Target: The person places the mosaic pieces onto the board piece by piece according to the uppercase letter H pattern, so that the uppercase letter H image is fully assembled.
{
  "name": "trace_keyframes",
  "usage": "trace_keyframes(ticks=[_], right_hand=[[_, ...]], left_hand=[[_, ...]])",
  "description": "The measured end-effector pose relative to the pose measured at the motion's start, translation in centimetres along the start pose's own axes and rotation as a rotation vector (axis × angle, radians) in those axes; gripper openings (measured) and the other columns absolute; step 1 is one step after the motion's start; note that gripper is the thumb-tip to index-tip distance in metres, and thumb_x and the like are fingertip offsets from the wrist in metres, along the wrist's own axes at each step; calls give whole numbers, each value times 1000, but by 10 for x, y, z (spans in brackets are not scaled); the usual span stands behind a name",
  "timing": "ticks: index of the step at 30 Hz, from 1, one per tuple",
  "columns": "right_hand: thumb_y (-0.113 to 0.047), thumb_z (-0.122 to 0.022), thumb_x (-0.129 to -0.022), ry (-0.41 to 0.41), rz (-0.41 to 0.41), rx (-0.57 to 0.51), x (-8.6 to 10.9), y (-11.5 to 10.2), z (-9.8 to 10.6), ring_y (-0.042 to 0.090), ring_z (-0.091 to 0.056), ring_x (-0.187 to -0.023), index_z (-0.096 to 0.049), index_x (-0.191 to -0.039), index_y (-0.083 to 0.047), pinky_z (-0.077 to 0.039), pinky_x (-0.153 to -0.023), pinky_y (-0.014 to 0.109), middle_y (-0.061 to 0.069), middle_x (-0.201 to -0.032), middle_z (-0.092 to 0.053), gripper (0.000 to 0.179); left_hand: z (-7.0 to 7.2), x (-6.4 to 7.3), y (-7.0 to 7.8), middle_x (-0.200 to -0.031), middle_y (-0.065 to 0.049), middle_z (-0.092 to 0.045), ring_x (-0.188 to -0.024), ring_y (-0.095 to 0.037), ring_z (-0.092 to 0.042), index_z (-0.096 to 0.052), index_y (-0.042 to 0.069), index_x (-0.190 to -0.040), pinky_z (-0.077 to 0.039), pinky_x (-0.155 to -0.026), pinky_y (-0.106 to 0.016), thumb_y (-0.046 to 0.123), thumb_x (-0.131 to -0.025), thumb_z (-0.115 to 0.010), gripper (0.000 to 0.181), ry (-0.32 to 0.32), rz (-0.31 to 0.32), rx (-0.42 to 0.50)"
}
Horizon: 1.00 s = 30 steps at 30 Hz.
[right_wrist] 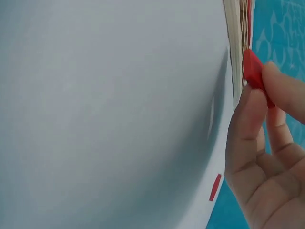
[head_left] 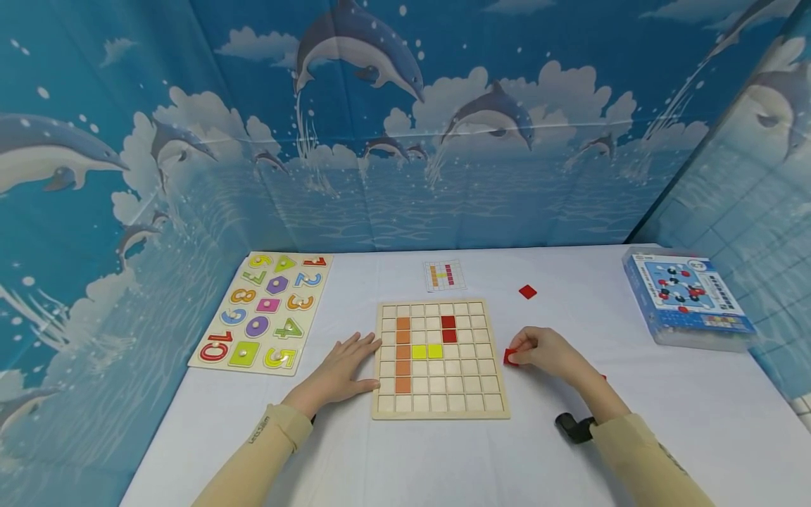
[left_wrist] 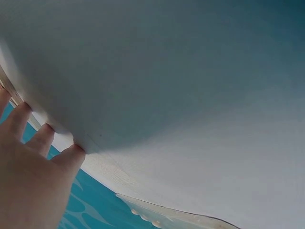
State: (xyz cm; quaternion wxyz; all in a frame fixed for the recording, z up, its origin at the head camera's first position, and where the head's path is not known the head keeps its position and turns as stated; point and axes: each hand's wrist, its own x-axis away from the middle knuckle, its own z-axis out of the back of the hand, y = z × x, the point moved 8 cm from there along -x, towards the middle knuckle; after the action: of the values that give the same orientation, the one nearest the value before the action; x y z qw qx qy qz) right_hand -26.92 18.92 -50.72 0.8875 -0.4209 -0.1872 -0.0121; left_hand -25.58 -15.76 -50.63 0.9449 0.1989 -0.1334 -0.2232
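A wooden grid board point(head_left: 441, 415) lies mid-table, with a column of orange tiles point(head_left: 403, 351), two yellow tiles point(head_left: 427, 351) and two dark red tiles point(head_left: 448, 329) in its cells. My left hand point(head_left: 342, 372) rests with spread fingers at the board's left edge; the left wrist view shows this hand point(left_wrist: 38, 167) from behind. Just off the board's right edge, my right hand point(head_left: 545, 352) pinches a red square tile point(head_left: 510, 358) between thumb and fingers. In the right wrist view the tile point(right_wrist: 253, 70) is tilted, its face partly covered by the thumb.
Behind the board lies a small pattern card point(head_left: 445, 275). One loose red tile point(head_left: 528, 291) sits at the back right; another shows partly by the right wrist. A number puzzle board point(head_left: 262, 313) lies left, a blue boxed set point(head_left: 690, 299) right. A patterned curtain point(head_left: 405, 204) borders the table.
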Motion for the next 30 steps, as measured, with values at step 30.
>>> trace_keyframes(ticks=[30], right_hand=[[-19,-77,-86,43,32,-126,-31,-56,-43,14,-63,-70,-67,-102,-5,-59,-68,24,6,-85,-65,24]], left_hand=[[-2,-2,-3,-162,-6,-30,-152,-33,-18,-37,15,-153,-13,-124,-57,42,-89,-70,76,-7,10,-21]])
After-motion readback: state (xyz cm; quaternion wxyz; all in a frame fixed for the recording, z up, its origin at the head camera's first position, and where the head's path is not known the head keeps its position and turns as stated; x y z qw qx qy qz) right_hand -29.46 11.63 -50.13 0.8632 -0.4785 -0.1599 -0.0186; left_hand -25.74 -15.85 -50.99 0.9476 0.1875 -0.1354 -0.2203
